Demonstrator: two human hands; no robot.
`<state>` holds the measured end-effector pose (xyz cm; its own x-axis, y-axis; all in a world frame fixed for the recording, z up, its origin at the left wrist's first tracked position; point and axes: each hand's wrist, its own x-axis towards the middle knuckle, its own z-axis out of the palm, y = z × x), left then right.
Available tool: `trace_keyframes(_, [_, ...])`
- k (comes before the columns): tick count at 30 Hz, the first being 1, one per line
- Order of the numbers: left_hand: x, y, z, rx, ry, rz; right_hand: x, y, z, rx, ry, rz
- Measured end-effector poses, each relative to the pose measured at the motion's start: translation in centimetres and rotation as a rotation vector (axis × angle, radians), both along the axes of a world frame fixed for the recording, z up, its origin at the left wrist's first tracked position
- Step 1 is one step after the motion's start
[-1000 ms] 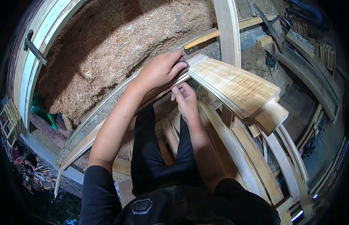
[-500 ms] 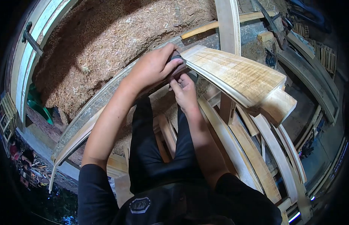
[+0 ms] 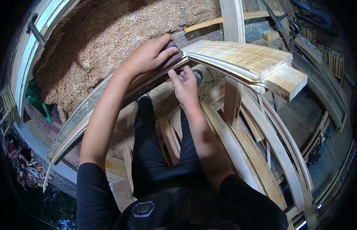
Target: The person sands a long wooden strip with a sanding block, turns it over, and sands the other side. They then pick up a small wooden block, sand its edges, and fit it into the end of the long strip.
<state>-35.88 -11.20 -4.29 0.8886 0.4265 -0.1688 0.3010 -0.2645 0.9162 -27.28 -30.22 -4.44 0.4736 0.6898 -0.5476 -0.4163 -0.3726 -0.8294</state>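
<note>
A dark sanding block or pad (image 3: 171, 57) is under my left hand (image 3: 149, 55), whose fingers wrap round it at the near end of a long, thin moulded strip. Beside it and a little lower, my right hand (image 3: 185, 84) has its fingers curled at the strip's underside; what they hold, if anything, is partly hidden. A wide, pale curved board (image 3: 239, 55) with grooved edges starts just right of my hands and runs to the right. At its right end a square wooden block (image 3: 287, 82) sticks out.
Wood shavings (image 3: 105, 42) cover the ground beyond my hands. A hammer (image 3: 35, 30) lies on a white curved frame at the upper left. Several curved boards (image 3: 259, 161) stand at the right. An upright plank (image 3: 233, 23) rises behind the pale board.
Both hands have shifted slightly; my left hand has moved left with the dark block, and my right hand a little down. The pale board's near end has tilted slightly.
</note>
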Motion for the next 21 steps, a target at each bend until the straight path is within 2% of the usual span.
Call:
trace_keyframes(5, [1.4, 0.1, -0.1, 0.072, -0.024, -0.006, -0.5, 0.1, 0.1, -0.001, 0.002, -0.054])
trace_keyframes(7, [1.7, 0.3, -0.2, 0.108, -0.078, -0.014, -0.5, 0.2, 0.6, -0.031, 0.114, -0.124])
trace_keyframes(10, [-0.7, 0.5, 0.5, 0.104, -0.051, -0.044, -0.2, 0.1, -0.2, -0.024, 0.031, -0.112])
trace_keyframes(13, [-0.8, 0.1, 1.2, 0.056, 0.016, -0.037, -0.2, 0.1, -0.4, -0.062, 0.072, -0.151])
trace_keyframes(15, [0.9, 0.1, 0.0, 0.138, -0.091, 0.022, -0.4, 0.4, 0.0, -0.042, 0.054, -0.172])
trace_keyframes(16, [1.7, 0.2, -0.3, 0.213, -0.063, 0.008, -0.5, 0.5, 0.2, -0.023, 0.04, -0.191])
trace_keyframes(20, [0.0, 0.5, 0.1, 0.177, -0.117, -0.016, -0.1, 0.7, 1.0, -0.04, 0.052, -0.175])
trace_keyframes(21, [-1.3, 0.4, 0.6, 0.107, -0.049, -0.036, -0.1, 0.7, 0.9, -0.054, 0.041, -0.16])
